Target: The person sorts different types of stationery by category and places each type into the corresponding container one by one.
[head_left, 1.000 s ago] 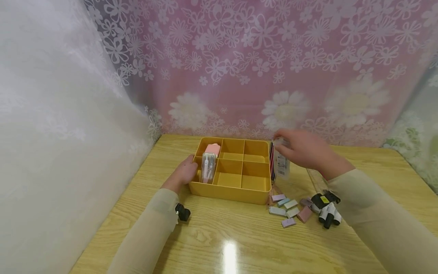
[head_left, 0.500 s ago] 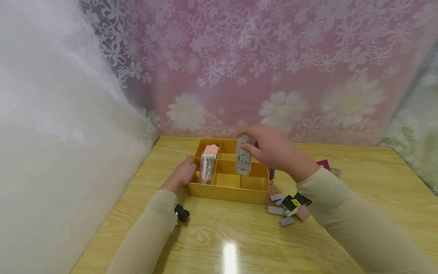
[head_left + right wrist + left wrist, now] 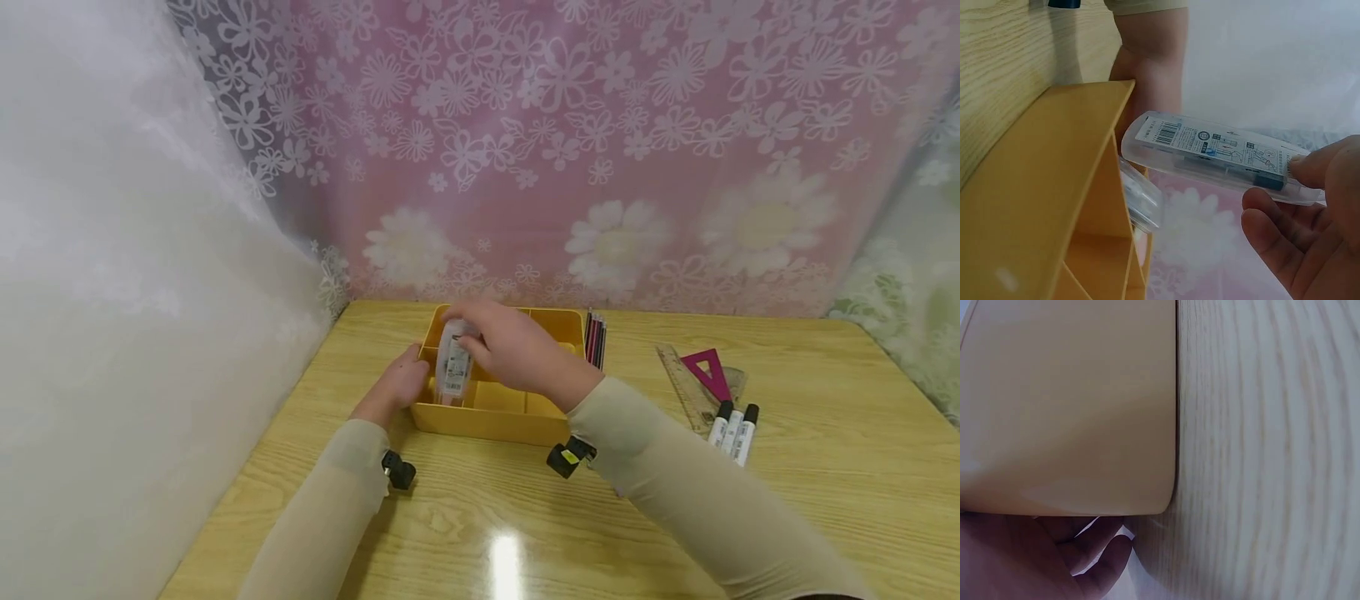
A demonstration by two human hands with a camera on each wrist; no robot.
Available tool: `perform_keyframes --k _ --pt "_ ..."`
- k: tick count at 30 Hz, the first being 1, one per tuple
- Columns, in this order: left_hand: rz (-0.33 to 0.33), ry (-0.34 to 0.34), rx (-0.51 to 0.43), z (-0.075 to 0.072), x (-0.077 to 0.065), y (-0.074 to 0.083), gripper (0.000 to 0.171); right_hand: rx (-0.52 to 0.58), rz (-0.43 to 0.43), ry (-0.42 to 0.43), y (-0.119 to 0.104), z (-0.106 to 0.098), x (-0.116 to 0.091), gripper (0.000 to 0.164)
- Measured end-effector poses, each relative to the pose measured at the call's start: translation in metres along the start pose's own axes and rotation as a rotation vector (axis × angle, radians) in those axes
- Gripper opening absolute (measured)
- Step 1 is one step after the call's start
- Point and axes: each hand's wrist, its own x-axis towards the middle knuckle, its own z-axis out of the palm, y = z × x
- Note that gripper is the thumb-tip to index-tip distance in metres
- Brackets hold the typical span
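Note:
My right hand (image 3: 510, 346) pinches a clear plastic case (image 3: 1210, 153) between thumb and fingers. Its printed label carries a barcode, and something dark shows inside. The case is tilted above the left compartments of a yellow divided box (image 3: 468, 421). Another clear case (image 3: 1141, 197) stands in the box just behind it, seen in the right wrist view. My left hand (image 3: 402, 381) holds the box at its left end; in the left wrist view its fingers (image 3: 1107, 565) lie along the outer wall. My right hand hides part of the box's compartments.
Several dark pencils (image 3: 595, 340) lie along the box's right side. Further right are a clear ruler (image 3: 684, 387), a magenta set square (image 3: 716, 382) and black-capped markers (image 3: 731, 433). A floral curtain (image 3: 600, 167) hangs behind the wooden table (image 3: 465, 517).
My right hand has carried the clear case leftward from beside the pencils, across the box, to its left compartments. The left hand stays at the box's left end.

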Motion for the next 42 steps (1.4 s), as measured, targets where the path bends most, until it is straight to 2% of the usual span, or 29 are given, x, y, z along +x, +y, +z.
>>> perform_keyframes --k 8,14,21,27,32,42 --pt "0.016 0.003 0.003 0.000 -0.003 -0.002 0.051 -0.053 0.001 -0.076 0.003 0.026 0.011 0.036" --pt "0.006 0.014 0.000 0.000 -0.004 -0.002 0.051 -0.070 0.004 -0.144 0.006 0.036 0.015 0.039" --pt "0.001 0.003 -0.010 -0.001 -0.002 -0.003 0.051 -0.091 0.025 -0.147 0.007 0.043 0.019 0.039" --pt "0.007 0.000 -0.012 -0.001 -0.001 -0.003 0.050 -0.181 0.025 -0.192 0.010 0.058 0.020 0.042" --pt "-0.009 -0.002 -0.027 0.000 -0.001 -0.003 0.052 -0.170 0.041 -0.164 0.012 0.058 0.017 0.048" --pt "-0.044 0.005 -0.036 0.002 0.002 -0.001 0.055 -0.098 0.165 -0.117 0.029 0.041 0.008 0.056"
